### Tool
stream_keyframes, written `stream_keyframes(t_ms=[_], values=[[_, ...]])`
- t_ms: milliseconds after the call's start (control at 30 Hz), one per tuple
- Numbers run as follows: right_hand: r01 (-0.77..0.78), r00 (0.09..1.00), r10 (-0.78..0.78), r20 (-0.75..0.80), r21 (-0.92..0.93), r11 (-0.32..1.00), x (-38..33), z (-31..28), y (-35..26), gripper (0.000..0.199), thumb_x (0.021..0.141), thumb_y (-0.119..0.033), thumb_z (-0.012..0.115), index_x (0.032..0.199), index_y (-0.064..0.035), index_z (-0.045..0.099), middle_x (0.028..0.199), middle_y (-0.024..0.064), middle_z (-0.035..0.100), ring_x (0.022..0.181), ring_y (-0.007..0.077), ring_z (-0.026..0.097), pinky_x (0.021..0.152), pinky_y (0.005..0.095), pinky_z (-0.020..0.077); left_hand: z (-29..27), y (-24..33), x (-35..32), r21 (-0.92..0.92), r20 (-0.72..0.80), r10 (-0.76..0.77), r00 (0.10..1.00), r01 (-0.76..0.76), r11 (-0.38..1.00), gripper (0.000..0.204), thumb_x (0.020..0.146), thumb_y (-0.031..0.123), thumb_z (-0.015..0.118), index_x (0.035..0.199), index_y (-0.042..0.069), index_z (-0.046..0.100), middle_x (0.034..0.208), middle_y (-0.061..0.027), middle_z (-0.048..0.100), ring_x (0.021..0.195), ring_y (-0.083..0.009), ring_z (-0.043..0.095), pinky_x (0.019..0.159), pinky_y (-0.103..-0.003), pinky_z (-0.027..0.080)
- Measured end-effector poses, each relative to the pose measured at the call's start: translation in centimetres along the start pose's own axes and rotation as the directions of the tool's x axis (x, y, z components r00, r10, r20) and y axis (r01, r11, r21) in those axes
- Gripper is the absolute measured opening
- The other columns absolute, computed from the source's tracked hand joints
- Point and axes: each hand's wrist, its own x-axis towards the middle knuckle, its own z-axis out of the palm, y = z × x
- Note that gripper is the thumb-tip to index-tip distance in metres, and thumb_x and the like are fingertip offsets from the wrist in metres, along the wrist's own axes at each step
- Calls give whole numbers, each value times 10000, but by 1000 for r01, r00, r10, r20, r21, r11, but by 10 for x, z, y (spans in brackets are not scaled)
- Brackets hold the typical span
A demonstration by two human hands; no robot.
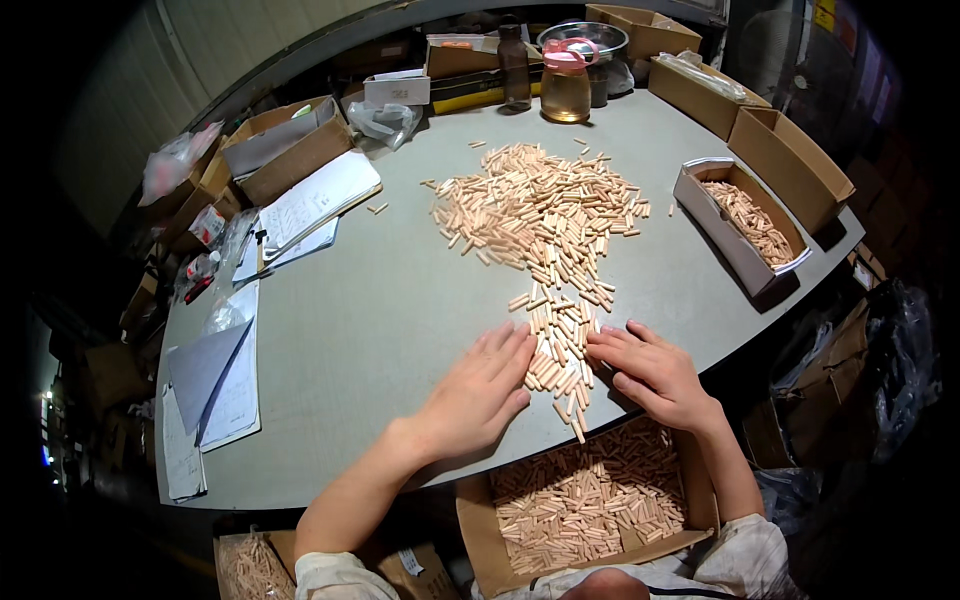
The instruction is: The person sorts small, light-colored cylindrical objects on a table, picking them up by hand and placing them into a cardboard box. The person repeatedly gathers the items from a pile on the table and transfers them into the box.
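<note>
A heap of short wooden dowels [545, 200] lies spread over the grey-green table [350, 330], with a narrower strip of dowels [560, 340] running from it to the near edge. Flat along the strip's left side rests my left hand [480, 385], its fingers stretched out. My right hand [650, 372] lies along the opposite side, fingers extended, touching the dowels. The two hands frame the strip between them, and neither grips anything. Just below the table edge, an open cardboard box [480, 530] holds many more dowels, and a few at the strip's tip hang over it.
At the right, a narrow white box [715, 225] of dowels stands beside an empty brown box [790, 165]. Behind the heap are a pink-lidded jug [567, 90] and a dark bottle [514, 70]. Papers and a clipboard [320, 200] lie on the left; a bag of dowels [252, 568] sits below.
</note>
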Motion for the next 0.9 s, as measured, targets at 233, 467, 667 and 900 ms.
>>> stream_keyframes(t_ms=[233,467,667,900], values=[[-112,957,207,-204,398,910,-7,6,6,426,1015,-47,584,1437,-57,641,1509,166,625,1406,336,593,1199,416,429,0,-3,0,-234,-207,-17,978,-33,972,553,1040,50,544,1579,-4,438,1613,-242,460,1517,-439,404,1262,-490,326],[12,996,-18,-85,-70,997,7,5,-9,407,963,-1,582,1362,-39,653,1463,189,641,1384,379,594,1198,476,426,-4,-8,-3,-155,-368,-139,919,87,984,542,899,-99,593,1430,6,615,1438,-245,631,1414,-405,563,1180,-431,462],[-79,974,205,-100,695,715,-16,-3,8,424,868,88,521,1235,41,728,1417,172,687,1233,217,669,1026,327,511,0,-6,1,-123,-332,-26,943,-16,992,585,797,-138,580,1354,16,672,1417,-237,638,1366,-423,588,1146,-445,483],[-21,913,262,-314,605,796,-10,6,8,450,799,133,512,1176,36,737,1279,128,718,1103,182,675,953,311,537,1,-2,0,-65,-347,-60,936,39,997,568,822,-97,623,1365,59,681,1225,-196,658,1137,-399,614,1011,-452,507]])
